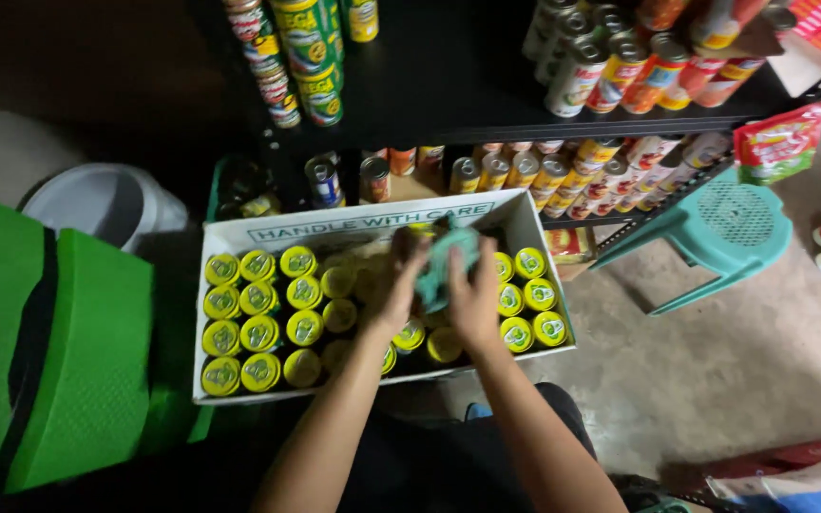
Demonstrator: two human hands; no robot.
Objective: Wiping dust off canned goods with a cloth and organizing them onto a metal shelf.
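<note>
Both hands, left hand and right hand, close around a teal cloth, which we see held over the middle of a white cardboard box; yellow-lidded cans fill it; black shelves of tins stand behind.

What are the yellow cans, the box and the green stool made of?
The yellow cans look like shiny metal: their ring-pull tops glint. The box seems white cardboard, thin-walled and matte. The green stool is probably moulded plastic, with a perforated seat.
</note>
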